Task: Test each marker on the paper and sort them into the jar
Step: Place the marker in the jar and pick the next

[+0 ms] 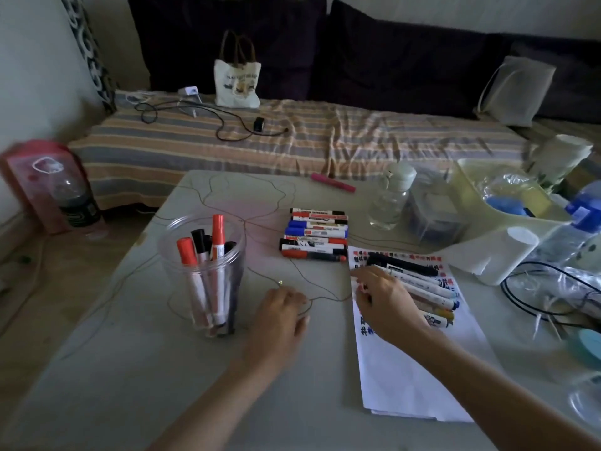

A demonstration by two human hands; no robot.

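Nearest, the left hand (281, 315) is rested on the bench (130, 369), its grip loosely curled on nothing, while the right hand (383, 304) is laid over the markers on the paper (409, 379); whether one is pinched cannot be told. Beyond, tested markers are stood in the jar (205, 275), and untested markers (313, 234) are stacked farther back, presumably for easy reach.

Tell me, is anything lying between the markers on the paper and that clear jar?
Only the left hand, resting on the table between the markers on the paper and the jar. The jar's mouth is open, with markers already standing inside.
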